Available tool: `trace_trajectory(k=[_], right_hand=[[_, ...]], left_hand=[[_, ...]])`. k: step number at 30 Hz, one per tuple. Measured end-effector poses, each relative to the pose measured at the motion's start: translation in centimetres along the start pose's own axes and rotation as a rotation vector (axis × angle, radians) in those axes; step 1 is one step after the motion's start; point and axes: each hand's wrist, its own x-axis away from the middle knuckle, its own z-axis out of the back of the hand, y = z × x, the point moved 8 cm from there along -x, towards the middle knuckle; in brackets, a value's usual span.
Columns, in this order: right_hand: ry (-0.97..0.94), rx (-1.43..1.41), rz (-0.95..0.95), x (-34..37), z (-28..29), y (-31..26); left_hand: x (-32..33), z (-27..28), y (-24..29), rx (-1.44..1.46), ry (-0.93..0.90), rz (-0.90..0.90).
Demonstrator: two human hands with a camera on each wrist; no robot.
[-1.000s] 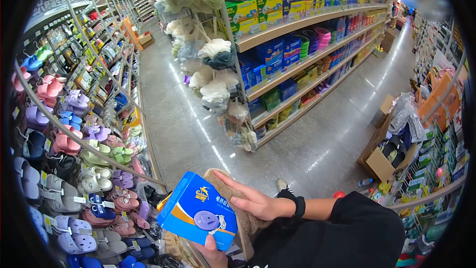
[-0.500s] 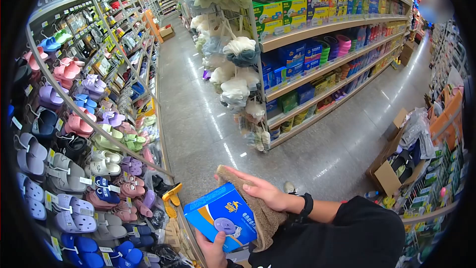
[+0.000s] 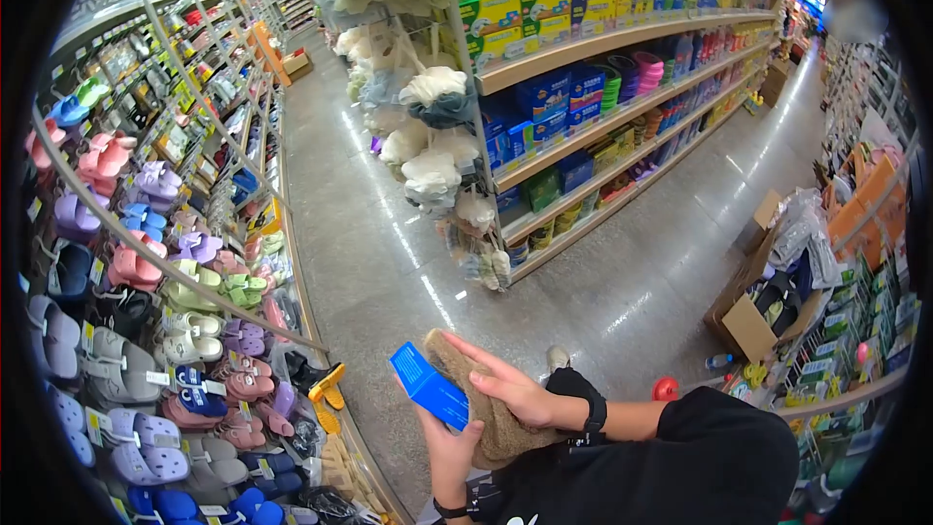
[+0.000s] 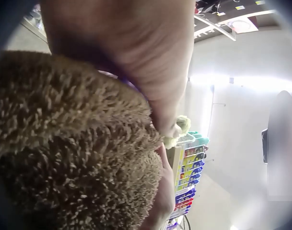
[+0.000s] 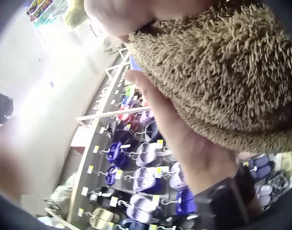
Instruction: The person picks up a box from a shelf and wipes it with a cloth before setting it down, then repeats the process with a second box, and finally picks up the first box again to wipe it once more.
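My left hand (image 3: 449, 452) grips a blue cardboard box (image 3: 430, 391) by its lower end, thumb on its near face. The box is turned so that narrow printed sides show, and it lies against a brown fleecy, folded towel-like piece (image 3: 510, 437). My right hand (image 3: 517, 397) holds that piece from above, fingers stretched along its upper edge and thumb apart on its front. In the left wrist view the fleecy pile (image 4: 78, 158) fills much of the picture below the left hand (image 4: 131, 48). The right wrist view shows the fleece (image 5: 227, 72) between both hands; the box is mostly hidden there.
Racks of slippers and clogs (image 3: 136, 369) stand close on the left, behind a metal rail (image 3: 155, 258). Ahead, bath puffs (image 3: 432, 180) hang at the end of a stocked shelf unit (image 3: 622, 68). An open carton (image 3: 753, 326) sits on the floor at right.
The box has turned from showing its broad picture face to showing its narrow sides. The left hand has come up beside the brown piece, which the right hand still holds.
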Motion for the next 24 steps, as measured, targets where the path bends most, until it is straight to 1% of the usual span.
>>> trace_trajectory(k=[1, 2, 4, 5, 6, 7, 8, 10, 11, 12, 13, 16, 17, 18, 20, 21, 22, 23, 24], right_hand=[[0.019, -0.004, 0.010, 0.0, 0.6, -0.2], [0.027, 0.017, 0.029, 0.1, 1.2, -0.4], [0.071, 0.034, 0.060, 0.3, 2.8, -1.0], [0.067, 0.053, 0.062, 0.3, 3.5, -1.3], [0.065, 0.072, 0.064, 0.5, 4.2, -1.5], [0.100, 0.067, 0.076, 0.7, 5.3, -1.7], [0.124, 0.044, 0.083, 0.7, 6.4, -1.8], [0.163, 0.012, 0.108, 1.0, 8.7, -2.8], [0.205, -0.032, 0.089, 1.3, 10.2, -3.4], [0.247, -0.079, 0.070, 1.5, 11.6, -3.8], [0.297, -0.183, 0.077, 1.7, 13.1, -3.8], [0.329, -0.244, 0.147, 1.9, 16.4, -6.2], [0.372, -0.159, 0.140, 2.0, 17.5, -7.1], [0.385, -0.170, 0.160, 2.0, 18.7, -7.9], [0.340, -0.121, 0.194, 1.9, 20.7, -9.3], [0.359, -0.129, 0.211, 2.2, 22.2, -9.8], [0.394, -0.056, 0.230, 2.5, 23.8, -10.3], [0.431, 0.015, 0.246, 3.0, 25.3, -10.6], [0.452, 0.006, 0.258, 3.4, 26.8, -10.6]], left_hand=[[-0.4, -0.4, -0.3, 0.048, 0.030, 0.032], [-0.9, -1.3, 0.2, 0.045, 0.006, 0.040], [-1.9, -1.9, 1.5, 0.053, 0.108, 0.026], [-2.3, -3.0, 1.8, 0.053, 0.072, 0.039], [-2.6, -3.6, 2.2, 0.068, 0.090, 0.039], [-3.0, -4.2, 2.3, 0.080, 0.110, 0.037], [-3.4, -4.8, 1.8, 0.075, 0.077, 0.046], [-4.4, -5.1, 0.5, 0.296, 0.091, 0.057], [-5.1, -5.5, 0.9, 0.325, 0.092, -0.001], [-5.8, -6.0, 0.9, 0.313, 0.066, 0.004], [-6.4, -6.3, 0.7, 0.330, 0.024, 0.021], [-8.0, -7.7, -0.8, 0.337, -0.077, 0.062], [-8.6, -8.7, -1.4, 0.379, -0.086, 0.139], [-9.1, -9.9, -1.9, 0.419, -0.093, 0.219], [-10.9, -13.2, -1.3, 0.354, -0.176, 0.212], [-11.7, -14.8, -1.6, 0.426, -0.184, 0.298], [-12.5, -16.6, -1.9, 0.495, -0.190, 0.388], [-13.7, -18.6, -1.7, 0.525, -0.198, 0.421], [-14.9, -20.4, -1.2, 0.455, -0.154, 0.425]])
